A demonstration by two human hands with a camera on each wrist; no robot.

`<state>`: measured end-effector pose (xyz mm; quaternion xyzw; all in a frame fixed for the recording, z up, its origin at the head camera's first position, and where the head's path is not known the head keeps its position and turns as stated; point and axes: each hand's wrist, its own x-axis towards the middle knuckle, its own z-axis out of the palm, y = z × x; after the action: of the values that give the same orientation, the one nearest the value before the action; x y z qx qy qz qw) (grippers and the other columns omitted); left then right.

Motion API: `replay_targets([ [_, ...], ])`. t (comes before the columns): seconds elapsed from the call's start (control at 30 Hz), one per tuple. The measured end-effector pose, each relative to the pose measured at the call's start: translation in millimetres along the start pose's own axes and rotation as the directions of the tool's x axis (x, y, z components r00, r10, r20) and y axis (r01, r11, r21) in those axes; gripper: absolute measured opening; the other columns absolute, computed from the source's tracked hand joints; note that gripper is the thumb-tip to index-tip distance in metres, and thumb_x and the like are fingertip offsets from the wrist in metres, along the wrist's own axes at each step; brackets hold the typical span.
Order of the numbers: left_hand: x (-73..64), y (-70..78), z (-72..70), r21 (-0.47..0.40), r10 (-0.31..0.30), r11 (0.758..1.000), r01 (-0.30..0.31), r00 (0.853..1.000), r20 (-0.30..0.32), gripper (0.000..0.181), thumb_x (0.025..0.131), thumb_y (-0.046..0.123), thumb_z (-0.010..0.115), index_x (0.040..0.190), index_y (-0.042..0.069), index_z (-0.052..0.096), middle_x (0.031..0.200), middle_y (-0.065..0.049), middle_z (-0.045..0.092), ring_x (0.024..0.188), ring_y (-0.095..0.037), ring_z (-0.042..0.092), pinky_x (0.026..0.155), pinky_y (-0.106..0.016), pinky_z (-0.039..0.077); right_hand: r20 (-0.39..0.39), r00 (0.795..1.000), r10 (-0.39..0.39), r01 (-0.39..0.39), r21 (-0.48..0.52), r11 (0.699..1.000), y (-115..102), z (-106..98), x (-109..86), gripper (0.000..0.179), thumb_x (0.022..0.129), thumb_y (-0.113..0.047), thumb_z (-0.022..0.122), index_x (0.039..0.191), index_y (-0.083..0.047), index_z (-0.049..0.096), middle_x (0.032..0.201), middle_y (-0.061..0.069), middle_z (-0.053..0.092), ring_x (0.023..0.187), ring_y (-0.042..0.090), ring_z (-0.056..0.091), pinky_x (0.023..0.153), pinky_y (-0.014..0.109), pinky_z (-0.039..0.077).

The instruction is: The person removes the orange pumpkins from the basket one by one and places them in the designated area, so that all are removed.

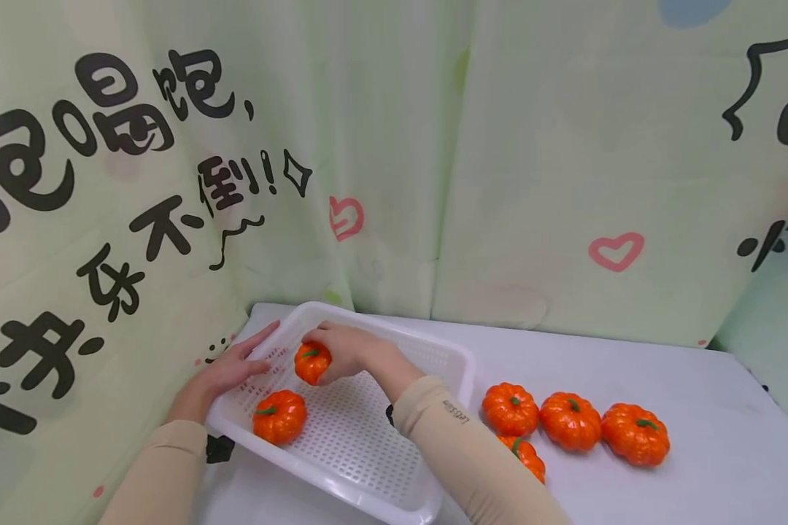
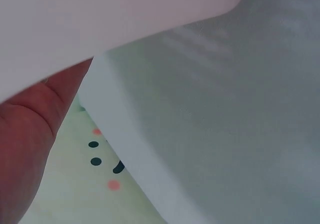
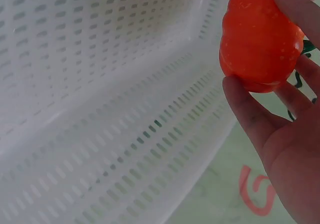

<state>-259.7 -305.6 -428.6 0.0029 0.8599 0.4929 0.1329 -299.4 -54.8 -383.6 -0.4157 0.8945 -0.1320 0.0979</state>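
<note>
My right hand [image 1: 346,354] grips a small orange toy pumpkin [image 1: 311,363] above the far left part of a white plastic basket [image 1: 381,430]. In the right wrist view, thumb and fingers stand on either side of that pumpkin [image 3: 260,39], clear of the basket wall [image 3: 120,149]. A second pumpkin [image 1: 279,417] lies in the basket at its near left. My left hand [image 1: 231,367] rests at the basket's left rim, its fingers straight along the outside and its thumb over the edge. Only part of the left hand [image 2: 27,134] shows in the left wrist view, beside the basket's outer wall.
Right of the basket, three pumpkins stand in a row on the white table [image 1: 709,430]: left [image 1: 510,410], middle [image 1: 570,421] and right [image 1: 635,435]. Another pumpkin [image 1: 527,458] is partly hidden by the right sleeve. A printed curtain [image 1: 532,146] hangs behind and at the left.
</note>
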Motion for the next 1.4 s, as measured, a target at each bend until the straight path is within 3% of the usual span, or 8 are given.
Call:
replay_targets([
  [0.37, 0.4, -2.4, 0.2, -0.013, 0.009, 1.000, -0.009, 1.000, 0.014, 0.076, 0.099, 0.017, 0.057, 0.162, 0.036, 0.018, 0.161, -0.024, 0.022, 0.115, -0.036, 0.057, 0.079, -0.043, 0.059, -0.042, 0.999, -0.024, 0.024, 0.011, 1.000, 1.1, -33.6, -50.3, 0.060, 0.087, -0.027, 0.077, 0.143, -0.020, 0.055, 0.139, -0.001, 0.049, 0.114, 0.015, 0.053, 0.090, 0.025, 0.049],
  [0.87, -3.7, -0.7, 1.4, -0.020, 0.022, 1.000, -0.021, 0.999, 0.029, 0.077, 0.099, 0.016, 0.056, 0.163, 0.034, 0.016, 0.162, -0.025, 0.020, 0.121, -0.040, 0.053, 0.082, -0.045, 0.059, -0.176, 0.984, 0.023, 0.004, 0.152, 0.988, 29.8, -63.6, -125.7, 0.063, 0.085, -0.021, 0.077, 0.143, -0.017, 0.053, 0.137, 0.000, 0.048, 0.115, 0.018, 0.053, 0.090, 0.032, 0.052],
  [1.1, -0.5, -2.3, 0.3, 0.009, 0.030, 1.000, -0.030, 0.999, 0.028, 0.078, 0.099, 0.016, 0.057, 0.163, 0.035, 0.016, 0.162, -0.026, 0.016, 0.122, -0.041, 0.052, 0.082, -0.044, 0.059, -0.226, 0.968, 0.111, -0.072, 0.174, 0.982, 46.9, -64.1, -164.9, 0.064, 0.085, -0.022, 0.080, 0.143, -0.021, 0.053, 0.138, -0.001, 0.048, 0.117, 0.019, 0.053, 0.089, 0.035, 0.054],
  [1.4, -2.6, 0.1, -0.7, 0.004, 0.016, 1.000, -0.016, 0.999, 0.031, 0.078, 0.099, 0.016, 0.057, 0.163, 0.034, 0.016, 0.162, -0.025, 0.016, 0.123, -0.042, 0.050, 0.082, -0.045, 0.059, -0.269, 0.944, 0.192, -0.143, 0.191, 0.971, 67.8, -53.3, -218.4, 0.069, 0.084, -0.024, 0.082, 0.146, -0.020, 0.053, 0.146, 0.005, 0.046, 0.130, 0.029, 0.048, 0.099, 0.049, 0.051],
])
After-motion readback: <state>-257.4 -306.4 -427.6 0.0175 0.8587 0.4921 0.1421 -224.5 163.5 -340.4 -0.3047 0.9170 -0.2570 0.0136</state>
